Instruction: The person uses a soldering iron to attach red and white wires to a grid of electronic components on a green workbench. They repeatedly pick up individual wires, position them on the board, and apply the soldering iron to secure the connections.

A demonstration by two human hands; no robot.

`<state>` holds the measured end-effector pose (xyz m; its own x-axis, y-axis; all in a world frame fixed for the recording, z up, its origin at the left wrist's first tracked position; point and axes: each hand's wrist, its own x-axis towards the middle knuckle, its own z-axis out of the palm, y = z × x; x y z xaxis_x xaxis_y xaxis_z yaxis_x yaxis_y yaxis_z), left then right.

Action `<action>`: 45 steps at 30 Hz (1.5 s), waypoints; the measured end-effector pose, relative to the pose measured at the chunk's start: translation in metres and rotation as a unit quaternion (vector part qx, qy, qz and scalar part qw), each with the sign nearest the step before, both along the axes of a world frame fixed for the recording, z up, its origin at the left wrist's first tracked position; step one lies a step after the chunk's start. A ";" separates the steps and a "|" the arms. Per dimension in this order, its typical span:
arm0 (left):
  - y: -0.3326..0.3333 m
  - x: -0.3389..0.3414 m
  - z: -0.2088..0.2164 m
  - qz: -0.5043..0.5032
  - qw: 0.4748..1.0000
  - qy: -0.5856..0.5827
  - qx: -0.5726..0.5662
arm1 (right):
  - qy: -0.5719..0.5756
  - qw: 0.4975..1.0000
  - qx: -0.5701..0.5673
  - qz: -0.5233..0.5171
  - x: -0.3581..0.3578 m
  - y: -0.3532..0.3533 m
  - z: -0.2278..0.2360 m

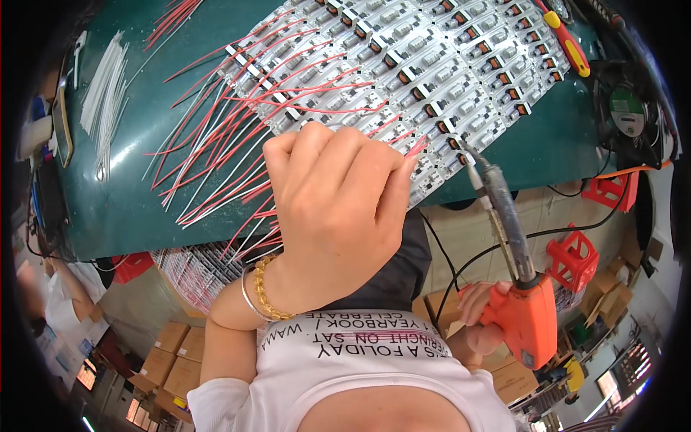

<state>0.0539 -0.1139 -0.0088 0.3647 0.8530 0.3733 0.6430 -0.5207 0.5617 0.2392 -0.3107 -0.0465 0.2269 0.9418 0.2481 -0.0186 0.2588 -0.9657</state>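
My left hand is closed over the near edge of a large panel of small white circuit boards. Red wire ends stick out at its pinched fingertips. My right hand is wrapped round the orange handle of a soldering gun. Its long tip reaches up to the boards, just right of my left fingers; whether it touches a joint I cannot tell. Many red and white wires trail leftward from boards along the panel's left side.
The green tabletop carries a bundle of loose white wires, red wires and a red-yellow screwdriver. A fan stands at right. Red stools, black cables and cardboard boxes are below. Another person's arm shows at far left.
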 end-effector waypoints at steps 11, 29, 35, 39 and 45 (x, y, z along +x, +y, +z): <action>0.004 -0.001 0.001 -0.021 1.000 0.002 -0.008 | -0.307 0.940 -0.148 -0.009 0.030 -0.067 -0.025; 0.000 0.000 0.005 -0.007 0.998 -0.055 -0.030 | -0.054 0.990 -0.126 -0.042 0.003 -0.035 -0.003; -0.003 0.005 0.003 -0.023 0.999 -0.003 -0.026 | -0.010 0.991 -0.129 -0.013 0.000 -0.024 0.008; -0.002 0.005 0.003 -0.028 0.999 0.015 -0.025 | -0.018 0.981 -0.188 -0.036 0.004 -0.035 0.011; -0.003 0.005 0.003 -0.018 0.999 0.026 -0.019 | -0.149 0.976 -0.122 -0.105 0.003 -0.056 -0.018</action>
